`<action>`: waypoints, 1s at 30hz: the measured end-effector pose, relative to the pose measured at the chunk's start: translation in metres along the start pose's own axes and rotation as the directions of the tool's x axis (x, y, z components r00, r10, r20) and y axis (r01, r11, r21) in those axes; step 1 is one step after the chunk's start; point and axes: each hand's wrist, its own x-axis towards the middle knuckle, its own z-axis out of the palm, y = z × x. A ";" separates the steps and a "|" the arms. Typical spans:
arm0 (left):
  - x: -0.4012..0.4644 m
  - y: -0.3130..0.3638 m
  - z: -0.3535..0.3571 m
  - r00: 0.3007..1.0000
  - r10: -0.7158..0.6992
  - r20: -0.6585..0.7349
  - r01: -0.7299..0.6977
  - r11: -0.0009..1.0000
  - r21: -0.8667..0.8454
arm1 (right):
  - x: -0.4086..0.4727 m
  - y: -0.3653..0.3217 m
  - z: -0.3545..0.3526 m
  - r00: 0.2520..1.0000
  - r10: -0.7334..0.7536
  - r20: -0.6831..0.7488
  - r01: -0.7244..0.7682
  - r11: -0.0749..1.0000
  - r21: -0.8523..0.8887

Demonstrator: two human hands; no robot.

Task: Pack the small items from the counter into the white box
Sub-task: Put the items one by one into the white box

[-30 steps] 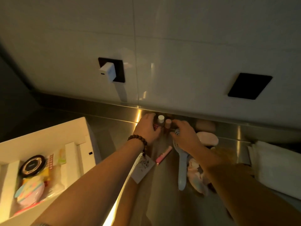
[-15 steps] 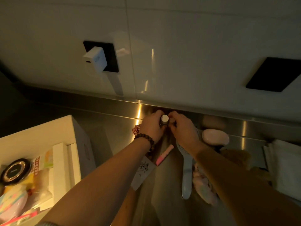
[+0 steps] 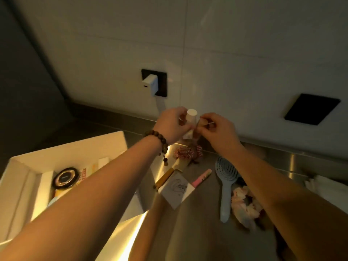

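My left hand (image 3: 172,124), with a bead bracelet on the wrist, grips a small bottle with a white cap (image 3: 191,115) raised above the steel counter (image 3: 205,219). My right hand (image 3: 219,129) pinches a second small item against it; what it is stays hidden by the fingers. The white box (image 3: 71,148) lies open at the left with a round black disc (image 3: 65,178) and packets inside. On the counter below my hands lie a red-and-white scrunchie (image 3: 186,153), a wooden comb (image 3: 169,175), a white card (image 3: 176,189), a pink tube (image 3: 201,178) and a blue hairbrush (image 3: 226,183).
A pink fluffy cloth (image 3: 244,202) lies beside the brush, and folded white cloth (image 3: 327,187) sits at the far right. A white charger (image 3: 150,84) is plugged into a black wall socket; another black plate (image 3: 312,109) is on the tiled wall.
Both hands have lifted from the counter's back edge with the small bottles held between them. The scrunchie and comb under them are now uncovered.
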 end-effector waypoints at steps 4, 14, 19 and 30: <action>-0.029 -0.005 -0.071 0.999 -0.015 -0.039 0.017 0.998 0.053 | -0.004 -0.061 0.021 0.998 -0.039 0.049 0.032 0.992 0.126; -0.106 -0.085 -0.160 0.966 -0.205 -0.159 0.231 0.958 0.171 | -0.014 -0.141 0.118 0.960 -0.093 0.263 0.046 0.983 0.178; -0.114 -0.129 -0.150 0.944 -0.303 -0.133 0.324 0.929 0.179 | -0.014 -0.141 0.154 0.950 -0.083 0.302 0.081 0.997 0.019; -0.103 -0.196 -0.089 0.910 -0.415 -0.023 0.408 0.880 0.245 | -0.004 -0.128 0.173 0.947 -0.048 0.318 0.080 0.993 -0.090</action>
